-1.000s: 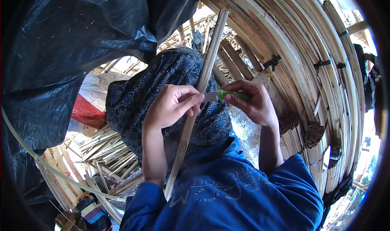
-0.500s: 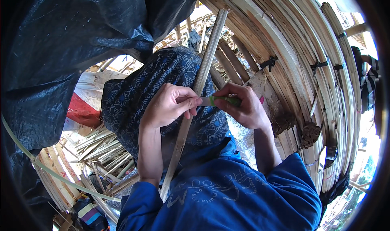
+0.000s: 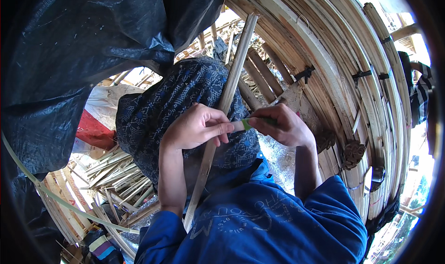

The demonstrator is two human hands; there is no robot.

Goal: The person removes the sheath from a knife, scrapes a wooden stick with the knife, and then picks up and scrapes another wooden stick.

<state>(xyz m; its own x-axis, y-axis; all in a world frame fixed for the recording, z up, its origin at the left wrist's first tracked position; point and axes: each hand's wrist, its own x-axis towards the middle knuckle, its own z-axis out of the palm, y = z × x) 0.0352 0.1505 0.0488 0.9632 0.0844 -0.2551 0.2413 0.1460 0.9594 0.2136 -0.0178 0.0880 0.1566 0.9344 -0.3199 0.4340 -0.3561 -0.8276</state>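
Note:
My right hand point(image 3: 286, 126) is closed around the green handle of what looks like a small knife point(image 3: 246, 124). The knife's pale, flat part points left, and my left hand point(image 3: 197, 127) pinches it between thumb and fingers. Under my left fingers runs a long split bamboo strip point(image 3: 238, 67), slanting from the far side down across my lap to my left side. Whether those fingers also touch the strip, I cannot tell. A dark blue patterned cloth point(image 3: 160, 108) covers my legs beneath it.
Long bundled wooden slats point(image 3: 320, 46) curve along the right side, tied with black bands. A black plastic sheet point(image 3: 83, 36) hangs at the left. Thin split sticks point(image 3: 113, 171) lie in a heap at the lower left, near a red and white sack point(image 3: 95, 129).
Both hands have shifted slightly nearer to me with the knife, and my right hand has turned a little. The bamboo strip lies almost as before.

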